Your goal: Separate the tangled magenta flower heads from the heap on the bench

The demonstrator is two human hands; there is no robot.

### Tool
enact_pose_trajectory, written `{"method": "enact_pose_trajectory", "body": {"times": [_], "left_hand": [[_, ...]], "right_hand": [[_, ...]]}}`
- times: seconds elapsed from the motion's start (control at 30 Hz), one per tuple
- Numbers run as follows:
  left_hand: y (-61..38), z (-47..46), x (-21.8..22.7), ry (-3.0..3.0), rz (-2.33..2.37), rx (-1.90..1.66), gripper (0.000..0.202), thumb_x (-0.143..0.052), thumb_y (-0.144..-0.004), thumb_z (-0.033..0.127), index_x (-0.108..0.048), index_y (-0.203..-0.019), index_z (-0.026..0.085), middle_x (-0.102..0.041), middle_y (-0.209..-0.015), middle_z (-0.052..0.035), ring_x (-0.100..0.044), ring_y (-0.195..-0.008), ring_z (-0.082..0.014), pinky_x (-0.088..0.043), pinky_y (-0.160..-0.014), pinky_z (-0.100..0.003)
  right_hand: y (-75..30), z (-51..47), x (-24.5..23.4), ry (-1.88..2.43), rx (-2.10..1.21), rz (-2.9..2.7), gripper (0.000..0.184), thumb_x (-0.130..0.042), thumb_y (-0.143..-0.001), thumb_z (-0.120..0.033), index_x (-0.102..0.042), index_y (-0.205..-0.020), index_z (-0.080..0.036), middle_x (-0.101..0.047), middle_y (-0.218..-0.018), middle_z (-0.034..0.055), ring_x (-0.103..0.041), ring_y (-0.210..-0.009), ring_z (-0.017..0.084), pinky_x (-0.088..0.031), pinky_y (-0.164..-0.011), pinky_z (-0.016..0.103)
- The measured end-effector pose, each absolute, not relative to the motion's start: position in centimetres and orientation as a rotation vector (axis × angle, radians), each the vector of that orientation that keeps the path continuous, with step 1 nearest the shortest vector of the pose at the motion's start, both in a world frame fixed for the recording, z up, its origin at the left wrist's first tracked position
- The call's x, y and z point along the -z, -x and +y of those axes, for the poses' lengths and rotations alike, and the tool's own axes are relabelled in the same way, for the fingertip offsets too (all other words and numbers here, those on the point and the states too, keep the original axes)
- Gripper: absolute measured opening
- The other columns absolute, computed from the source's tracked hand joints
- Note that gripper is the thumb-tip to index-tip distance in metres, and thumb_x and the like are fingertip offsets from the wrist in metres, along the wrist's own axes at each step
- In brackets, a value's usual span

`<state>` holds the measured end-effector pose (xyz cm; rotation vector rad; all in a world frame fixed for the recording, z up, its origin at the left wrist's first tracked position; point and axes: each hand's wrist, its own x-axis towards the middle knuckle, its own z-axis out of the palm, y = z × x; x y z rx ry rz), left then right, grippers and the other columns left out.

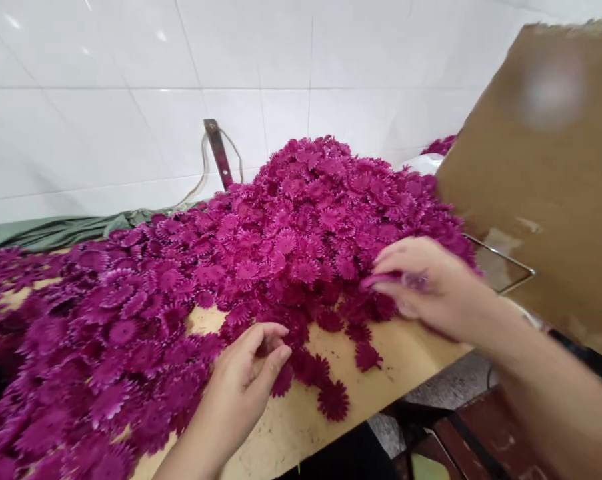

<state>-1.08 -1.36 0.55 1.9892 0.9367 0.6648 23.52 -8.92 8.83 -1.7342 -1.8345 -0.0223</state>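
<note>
Lower center, the left hand (245,373) hangs loosely curled, thumb apart from forefinger, nothing visible in its hold; a careless sweep there could send loose flowers (333,401) over the near edge of the table (405,353). Mid-frame, the steep purple heap (305,220) could slide if bumped. Right of center, the right hand (425,287) pinches a flower (374,281) that a slack hold might drop. Flowers run off the left edge; the left palm is hidden; blur obscures the pinched flower's shape.

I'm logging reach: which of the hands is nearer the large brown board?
Right. The right hand is left of the large brown board; the left hand is farther left.
</note>
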Motion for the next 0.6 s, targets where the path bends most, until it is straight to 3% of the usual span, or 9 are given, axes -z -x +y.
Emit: {"method": "enact_pose_trajectory", "body": {"times": [0.1, 0.23, 0.37, 0.5, 0.6], "left_hand": [[1.5, -1.3, -0.5, -2.103, 0.888, -0.609, 0.020, -0.046, -0.082, 0.034, -0.061, -0.084, 0.021, -0.059, -0.070, -0.0013, -0.054, -0.061, -0.0139, -0.043, -0.057, -0.025], [1.7, -1.5, -0.4, -2.206, 0.844, -0.525, 0.023, -0.042, -0.085, 0.033, -0.061, -0.080, 0.021, -0.057, -0.066, -0.0004, -0.054, -0.060, -0.0134, -0.042, -0.055, -0.023], [1.8, -1.5, -0.1, -2.253, 0.803, -0.474, 0.023, -0.042, -0.086, 0.032, -0.061, -0.078, 0.021, -0.059, -0.069, -0.0008, -0.056, -0.063, -0.0128, -0.043, -0.056, -0.022], [1.9, -1.2, 0.1, -2.271, 0.796, -0.474, 0.023, -0.042, -0.086, 0.030, -0.061, -0.079, 0.021, -0.059, -0.068, -0.0005, -0.056, -0.060, -0.0122, -0.043, -0.055, -0.021], [1.9, -1.1, 0.1, -2.274, 0.807, -0.490, 0.023, -0.043, -0.085, 0.030, -0.062, -0.078, 0.021, -0.060, -0.068, -0.0012, -0.056, -0.060, -0.0130, -0.043, -0.054, -0.022]], "right_hand": [[-29.5, -10.1, -9.5, 2.008, 0.219, -1.875, 0.013, -0.058, -0.071, -0.029, -0.070, -0.068, -0.026, -0.064, -0.078, 0.0067, -0.055, -0.078, 0.023, -0.039, -0.080, 0.044], [-32.7, -9.6, -7.3, 2.408, -0.135, -2.079, 0.015, -0.058, -0.068, -0.025, -0.074, -0.068, -0.025, -0.066, -0.071, 0.0079, -0.056, -0.072, 0.024, -0.041, -0.073, 0.040], [-31.6, -8.1, -6.0, 2.530, -0.289, -2.286, 0.019, -0.055, -0.067, -0.019, -0.074, -0.068, -0.022, -0.066, -0.077, 0.0086, -0.055, -0.079, 0.023, -0.039, -0.072, 0.034], [-30.3, -7.0, -6.4, 2.568, -0.560, -2.320, 0.017, -0.056, -0.065, -0.018, -0.073, -0.067, -0.018, -0.066, -0.064, 0.0057, -0.056, -0.060, 0.017, -0.037, -0.058, 0.026], [-29.8, -6.8, -6.4, 2.678, -0.418, -2.206, 0.008, -0.063, -0.059, -0.020, -0.070, -0.059, -0.016, -0.062, -0.054, 0.0064, -0.054, -0.052, 0.017, -0.032, -0.049, 0.026]]}}
